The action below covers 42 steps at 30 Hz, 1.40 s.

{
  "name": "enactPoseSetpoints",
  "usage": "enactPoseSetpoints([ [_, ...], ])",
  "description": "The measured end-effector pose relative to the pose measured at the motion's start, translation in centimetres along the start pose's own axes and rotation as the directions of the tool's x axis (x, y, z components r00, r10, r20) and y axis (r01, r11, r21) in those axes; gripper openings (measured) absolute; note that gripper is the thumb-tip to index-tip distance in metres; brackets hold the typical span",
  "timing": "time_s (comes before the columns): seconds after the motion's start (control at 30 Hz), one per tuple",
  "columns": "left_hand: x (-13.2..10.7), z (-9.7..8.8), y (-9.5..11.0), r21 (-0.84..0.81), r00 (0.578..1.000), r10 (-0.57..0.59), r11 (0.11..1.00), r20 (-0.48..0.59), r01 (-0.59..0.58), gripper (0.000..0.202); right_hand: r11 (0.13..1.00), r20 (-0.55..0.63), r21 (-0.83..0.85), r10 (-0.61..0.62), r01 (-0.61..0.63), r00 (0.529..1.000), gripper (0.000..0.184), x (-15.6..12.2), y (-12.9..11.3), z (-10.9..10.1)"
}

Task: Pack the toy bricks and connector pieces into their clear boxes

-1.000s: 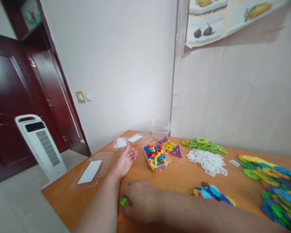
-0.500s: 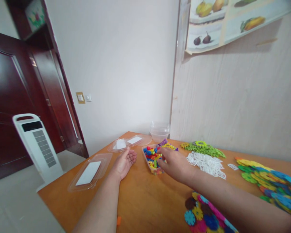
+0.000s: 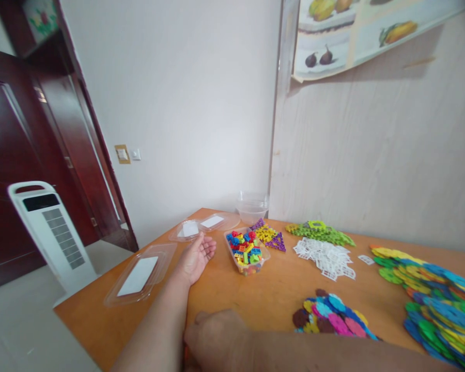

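Note:
My left hand (image 3: 198, 257) rests palm up on the table, fingers loosely spread and holding nothing. Just right of it stands a clear plastic tub (image 3: 251, 267) filled with small building bricks (image 3: 245, 250) in red, blue, yellow and green. My right hand (image 3: 216, 338) is low at the near side of the table, beside my left forearm. Its fingers are curled in, and whatever they hold is hidden beneath the hand. Clear lids with white labels, among them a large lid (image 3: 138, 279), lie left of my left hand.
Clear bowls (image 3: 252, 205) are stacked by the wall. Piles of purple and yellow pieces (image 3: 269, 235), green pieces (image 3: 321, 233), white pieces (image 3: 327, 257), small coloured discs (image 3: 333, 312) and large discs (image 3: 445, 310) cover the right side. A white tower appliance (image 3: 56, 232) stands on the floor.
My right hand has moved from over the tub of bricks back toward me, to where a small orange piece lay, now covered. My left hand has stayed in place.

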<state>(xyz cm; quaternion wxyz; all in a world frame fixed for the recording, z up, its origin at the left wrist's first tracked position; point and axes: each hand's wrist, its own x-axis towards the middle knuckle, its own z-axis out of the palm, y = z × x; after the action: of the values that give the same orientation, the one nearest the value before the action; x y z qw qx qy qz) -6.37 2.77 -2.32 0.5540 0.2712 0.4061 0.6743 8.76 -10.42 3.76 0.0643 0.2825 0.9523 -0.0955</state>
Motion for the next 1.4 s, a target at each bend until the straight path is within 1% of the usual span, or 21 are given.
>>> enactPoseSetpoints([
  [0.1, -0.1, 0.2, 0.1, -0.002, 1.0, 0.001, 1.0, -0.003, -0.001, 0.031, 0.998, -0.124, 0.054, -0.015, 0.022, 0.992, 0.019, 1.0, -0.1, 1.6],
  [0.17, -0.1, 0.2, 0.1, -0.002, 1.0, 0.006, 1.0, -0.001, -0.006, 0.031, 0.997, -0.131, 0.078, -0.006, 0.016, 0.991, 0.02, 1.0, -0.1, 1.9],
  [0.23, -0.1, 0.2, 0.1, 0.0, 1.0, 0.011, 1.0, -0.001, -0.011, 0.031, 0.996, -0.085, 0.092, 0.017, -0.009, 0.996, 0.022, 0.5, 0.2, 1.8],
  [0.27, 0.0, 0.1, 0.0, 0.001, 1.0, 0.013, 1.0, -0.001, -0.013, 0.031, 0.995, -0.08, 0.101, 0.034, -0.026, 0.996, 0.022, 0.0, 0.5, 1.6],
  [0.3, 0.0, 0.1, 0.0, 0.002, 1.0, 0.014, 1.0, 0.002, -0.014, 0.03, 0.992, -0.095, 0.116, 0.057, -0.046, 0.994, 0.022, -0.4, 1.1, 1.4],
  [0.33, 0.0, 0.0, -0.1, 0.005, 1.0, 0.015, 1.0, 0.006, -0.015, 0.03, 0.989, -0.15, 0.134, 0.08, -0.06, 0.985, 0.023, -0.9, 1.8, 1.1],
  [0.4, 0.2, 0.0, -0.2, 0.021, 1.0, 0.02, 1.0, 0.011, -0.02, 0.031, 0.974, -0.334, 0.213, 0.151, -0.081, 0.93, 0.025, -1.7, 4.0, 0.5],
  [0.5, 0.3, 0.1, -0.4, 0.07, 0.999, 0.033, 0.997, 0.026, -0.034, 0.033, 0.943, -0.446, 0.296, 0.28, -0.156, 0.85, 0.023, -2.5, 8.1, -0.9],
  [0.6, 0.1, 0.4, -0.7, 0.133, 0.998, 0.054, 0.989, 0.042, -0.059, 0.035, 0.904, -0.483, 0.35, 0.397, -0.243, 0.78, 0.02, -2.7, 11.9, -2.5],
  [0.67, -0.1, 0.7, -0.9, 0.179, 0.996, 0.086, 0.98, 0.037, -0.092, 0.039, 0.88, -0.466, 0.388, 0.445, -0.276, 0.765, 0.02, -2.6, 14.0, -3.1],
  [0.7, -0.2, 0.9, -1.0, 0.203, 0.994, 0.106, 0.973, 0.029, -0.11, 0.041, 0.866, -0.456, 0.405, 0.469, -0.293, 0.756, 0.021, -2.5, 14.9, -3.2],
  [0.8, -0.2, 1.3, -1.4, 0.265, 0.988, 0.155, 0.954, -0.022, -0.144, 0.046, 0.81, -0.471, 0.457, 0.57, -0.367, 0.673, 0.029, -2.2, 17.4, -2.8],
  [0.83, -0.2, 1.4, -1.5, 0.273, 0.985, 0.165, 0.951, -0.043, -0.147, 0.048, 0.783, -0.455, 0.476, 0.61, -0.402, 0.649, 0.031, -2.1, 18.0, -2.6],
  [0.87, -0.2, 1.5, -1.7, 0.271, 0.984, 0.169, 0.951, -0.062, -0.147, 0.048, 0.756, -0.43, 0.491, 0.642, -0.432, 0.635, 0.033, -1.9, 18.6, -2.3],
  [0.9, -0.2, 1.7, -1.8, 0.263, 0.983, 0.167, 0.954, -0.075, -0.142, 0.049, 0.732, -0.396, 0.505, 0.668, -0.458, 0.63, 0.034, -1.6, 19.1, -2.0],
  [0.97, -0.4, 2.1, -2.1, 0.237, 0.987, 0.148, 0.963, -0.068, -0.129, 0.049, 0.7, -0.332, 0.529, 0.69, -0.479, 0.643, 0.033, -1.0, 19.5, -1.5],
  [1.07, -1.1, 2.9, -2.2, 0.213, 0.997, 0.083, 0.974, -0.001, -0.081, 0.057, 0.689, -0.281, 0.555, 0.682, -0.466, 0.675, 0.031, -0.2, 19.3, -1.0],
  [1.13, -1.6, 3.3, -2.0, 0.209, 0.999, 0.045, 0.977, 0.017, -0.047, 0.064, 0.701, -0.282, 0.556, 0.664, -0.446, 0.692, 0.028, -0.1, 19.0, -0.7],
  [1.27, -2.4, 4.1, -1.6, 0.193, 0.996, 0.067, 0.98, -0.054, -0.055, 0.074, 0.723, -0.313, 0.544, 0.646, -0.427, 0.696, 0.027, -0.5, 18.5, -0.5],
  [1.33, -2.7, 4.6, -1.7, 0.17, 0.999, 0.032, 0.985, -0.018, -0.029, 0.078, 0.723, -0.311, 0.544, 0.645, -0.425, 0.698, 0.027, -0.7, 18.4, -0.4],
  [1.4, -3.2, 5.2, -1.9, 0.141, 0.998, -0.03, 0.99, 0.064, 0.021, 0.079, 0.725, -0.309, 0.544, 0.64, -0.421, 0.703, 0.026, -0.6, 18.2, -0.2],
])
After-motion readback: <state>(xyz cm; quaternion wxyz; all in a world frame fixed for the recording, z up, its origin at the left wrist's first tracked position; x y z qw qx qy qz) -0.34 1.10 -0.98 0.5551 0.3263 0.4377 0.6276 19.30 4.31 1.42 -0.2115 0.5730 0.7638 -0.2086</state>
